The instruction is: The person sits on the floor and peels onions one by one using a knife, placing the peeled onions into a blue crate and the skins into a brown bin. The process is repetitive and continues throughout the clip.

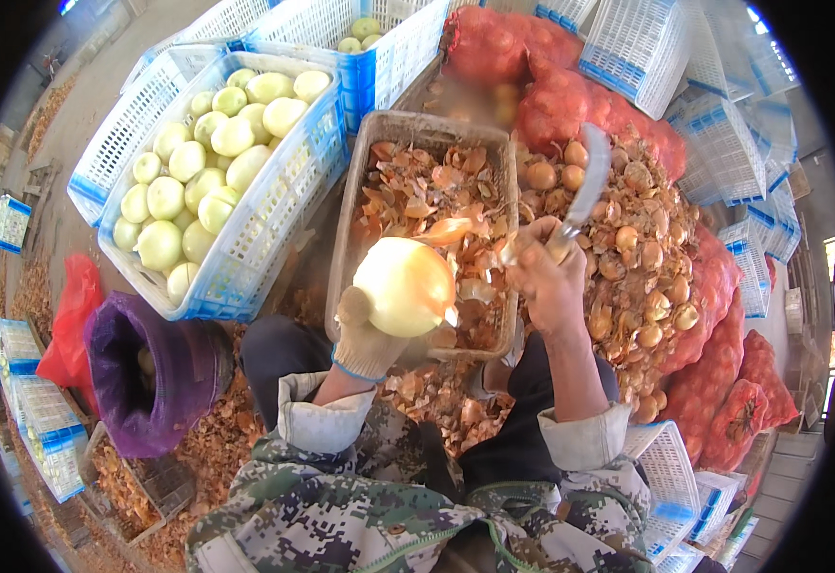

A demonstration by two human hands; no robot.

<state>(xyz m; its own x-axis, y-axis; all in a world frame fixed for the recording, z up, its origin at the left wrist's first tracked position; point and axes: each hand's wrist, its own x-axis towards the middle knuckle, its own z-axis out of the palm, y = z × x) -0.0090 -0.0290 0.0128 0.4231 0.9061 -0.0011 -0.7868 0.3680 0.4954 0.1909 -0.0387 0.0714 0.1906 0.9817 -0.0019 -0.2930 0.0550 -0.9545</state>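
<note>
My left hand [367, 333], in a beige knit glove, grips a large onion [403, 286] from below and the left. Pale flesh shows over most of that onion, with brown-orange skin left on its right side. In my bare right hand [547, 276] is a knife [589, 183] with a curved blade, which points up and away from the onion. A scrap of skin seems to be pinched by the fingers of that hand. Both hands are above a dirty plastic crate [428, 123] holding loose onion skins [417, 179].
A white-and-blue crate [295, 179] of peeled onions [231, 136] stands at the left. On the right lies a heap of unpeeled onions [628, 240] among skins, bordered by red mesh sacks [553, 107]. A purple mesh sack [124, 372] gapes at the lower left. Stacked crates [636, 50] rise at the far right.
</note>
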